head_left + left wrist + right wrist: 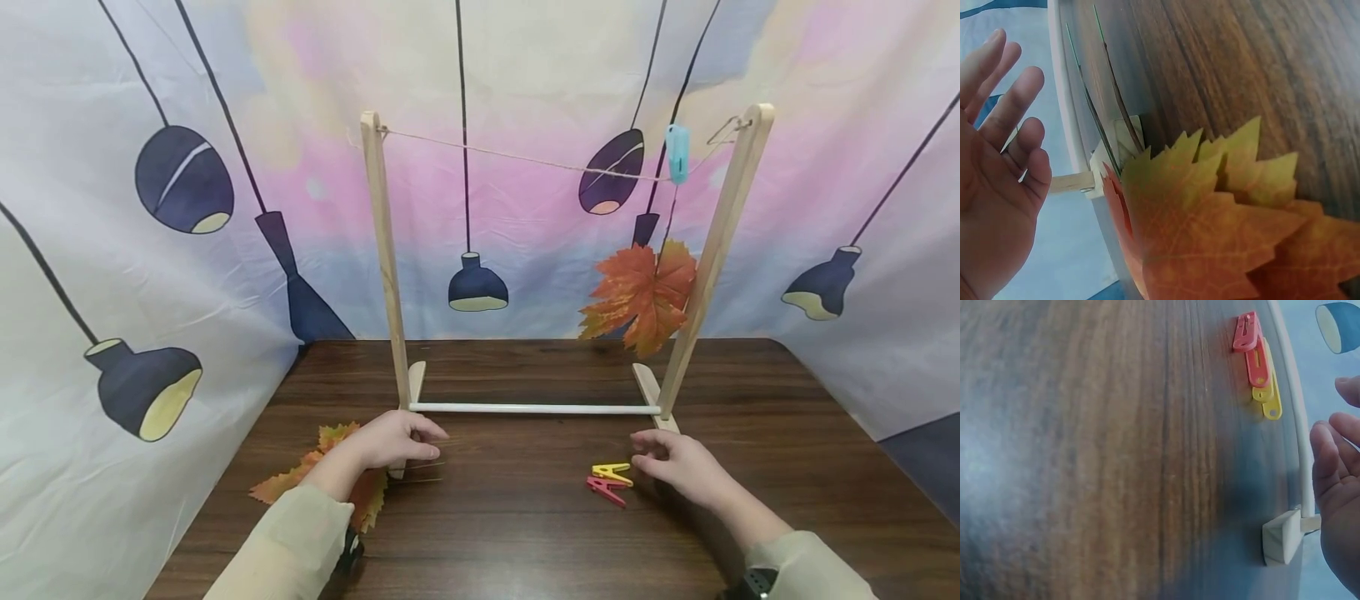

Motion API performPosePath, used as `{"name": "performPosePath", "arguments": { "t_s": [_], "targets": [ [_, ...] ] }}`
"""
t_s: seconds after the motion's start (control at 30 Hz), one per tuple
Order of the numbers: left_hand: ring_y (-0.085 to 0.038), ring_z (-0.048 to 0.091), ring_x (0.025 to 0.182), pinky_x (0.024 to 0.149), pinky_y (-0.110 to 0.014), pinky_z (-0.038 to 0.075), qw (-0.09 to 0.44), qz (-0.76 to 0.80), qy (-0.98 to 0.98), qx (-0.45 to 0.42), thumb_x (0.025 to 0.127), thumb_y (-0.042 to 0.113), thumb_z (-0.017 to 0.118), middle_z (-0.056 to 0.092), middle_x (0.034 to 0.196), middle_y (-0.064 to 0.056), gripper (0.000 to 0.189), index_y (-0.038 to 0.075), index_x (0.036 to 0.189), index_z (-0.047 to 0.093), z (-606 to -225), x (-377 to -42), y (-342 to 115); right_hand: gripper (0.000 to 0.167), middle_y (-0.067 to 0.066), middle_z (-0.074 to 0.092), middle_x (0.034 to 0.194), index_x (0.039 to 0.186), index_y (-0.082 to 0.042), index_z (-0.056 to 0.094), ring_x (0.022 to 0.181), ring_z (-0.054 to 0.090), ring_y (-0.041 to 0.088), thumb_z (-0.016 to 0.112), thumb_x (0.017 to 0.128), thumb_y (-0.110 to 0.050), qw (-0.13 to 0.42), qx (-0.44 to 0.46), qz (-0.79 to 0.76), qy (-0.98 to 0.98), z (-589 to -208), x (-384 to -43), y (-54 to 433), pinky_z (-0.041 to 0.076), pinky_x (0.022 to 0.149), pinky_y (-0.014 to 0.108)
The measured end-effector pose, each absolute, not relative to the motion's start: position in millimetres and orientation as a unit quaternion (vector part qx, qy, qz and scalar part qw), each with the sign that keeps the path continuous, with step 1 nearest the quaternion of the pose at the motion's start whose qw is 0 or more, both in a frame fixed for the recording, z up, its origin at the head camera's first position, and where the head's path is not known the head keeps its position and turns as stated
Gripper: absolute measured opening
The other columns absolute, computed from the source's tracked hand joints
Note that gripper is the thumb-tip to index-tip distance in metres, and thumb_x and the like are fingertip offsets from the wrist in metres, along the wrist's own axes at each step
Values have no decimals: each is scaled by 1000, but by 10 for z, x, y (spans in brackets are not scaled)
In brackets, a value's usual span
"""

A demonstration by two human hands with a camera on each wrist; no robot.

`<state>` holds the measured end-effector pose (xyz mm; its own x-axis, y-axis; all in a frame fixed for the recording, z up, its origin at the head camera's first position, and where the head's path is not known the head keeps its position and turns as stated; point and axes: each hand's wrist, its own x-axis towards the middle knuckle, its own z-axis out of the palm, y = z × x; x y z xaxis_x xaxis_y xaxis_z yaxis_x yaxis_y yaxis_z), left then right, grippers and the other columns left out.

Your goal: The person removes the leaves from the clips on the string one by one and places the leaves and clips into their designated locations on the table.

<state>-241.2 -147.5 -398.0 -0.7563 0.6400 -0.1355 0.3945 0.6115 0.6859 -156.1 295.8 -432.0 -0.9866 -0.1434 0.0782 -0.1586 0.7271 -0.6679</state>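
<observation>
Orange leaves (1210,231) fill left-wrist view; head view alone shows hung leaf (643,293); left hand (393,442), right hand (678,467) fingers relaxed, empty.

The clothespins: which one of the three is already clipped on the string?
The light blue clothespin, clipped on the string near the right post, above the hanging leaf. The yellow clothespin and red clothespin lie on the table.

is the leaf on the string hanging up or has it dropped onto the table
Hanging. The orange leaf dangles by its stem from the blue clothespin clipped on the string, clear of the table.
</observation>
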Motion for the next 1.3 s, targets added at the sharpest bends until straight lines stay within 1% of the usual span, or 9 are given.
{"name": "performPosePath", "arguments": {
  "t_s": [0.27,0.33,0.47,0.53,0.7,0.93,1.03,1.13,1.3],
  "targets": [
    [-20,57,108,85,-40,46,185,346,875,284,87,30,68,63,113,4,28,20,113,69,-3937,-2426,-1416,38,3,66,102,117,-3,62,87,58,15,67,88,-27,4,89,357,-930,-4227,-1608,2941,48,70,32],
    [-20,56,108,85,-40,46,184,349,873,287,87,29,67,63,114,3,29,18,114,69,-3915,-2436,-1400,39,3,66,103,117,-3,62,87,59,16,67,88,-27,6,93,355,-930,-4197,-1617,2938,49,70,32],
    [-20,57,102,83,-39,46,180,342,872,302,89,30,66,63,114,-2,33,14,117,67,-3848,-2465,-1371,39,3,66,102,117,-2,63,87,59,16,66,88,-27,14,102,352,-931,-4111,-1638,2928,49,71,32],
    [-21,57,95,78,-38,46,178,339,872,305,89,30,65,64,108,-3,33,14,117,67,-3811,-2480,-1357,39,4,66,101,117,-1,62,87,58,16,66,88,-27,17,109,353,-929,-4063,-1647,2921,49,71,33],
    [-24,52,83,69,-34,42,174,340,871,308,88,29,66,59,92,2,31,17,117,67,-3732,-2496,-1320,37,3,67,100,118,-2,61,86,59,16,65,90,-26,23,123,359,-925,-3958,-1684,2905,49,70,30],
    [-21,52,80,67,-33,44,164,351,866,315,87,29,67,58,93,2,36,16,120,64,-3656,-2540,-1241,40,3,66,101,120,-3,60,85,59,16,63,90,-29,28,120,366,-923,-3829,-1746,2890,49,67,30],
    [-23,51,80,67,-35,44,159,366,863,310,87,27,67,59,94,0,37,16,123,63,-3618,-2558,-1195,41,4,65,104,122,-5,59,87,59,17,62,91,-32,27,112,369,-922,-3759,-1777,2908,49,68,32],
    [-22,54,84,71,-35,46,161,376,860,306,88,27,66,60,97,0,38,16,124,62,-3595,-2565,-1152,41,4,65,106,122,-6,59,89,59,18,61,91,-33,32,107,369,-923,-3700,-1791,2927,49,71,34],
    [-18,57,90,77,-35,47,160,389,851,313,89,28,65,62,99,0,37,15,124,62,-3590,-2595,-1108,37,4,67,104,122,-5,58,91,61,19,60,93,-27,43,108,381,-917,-3638,-1791,2939,50,71,31]
  ]
}}
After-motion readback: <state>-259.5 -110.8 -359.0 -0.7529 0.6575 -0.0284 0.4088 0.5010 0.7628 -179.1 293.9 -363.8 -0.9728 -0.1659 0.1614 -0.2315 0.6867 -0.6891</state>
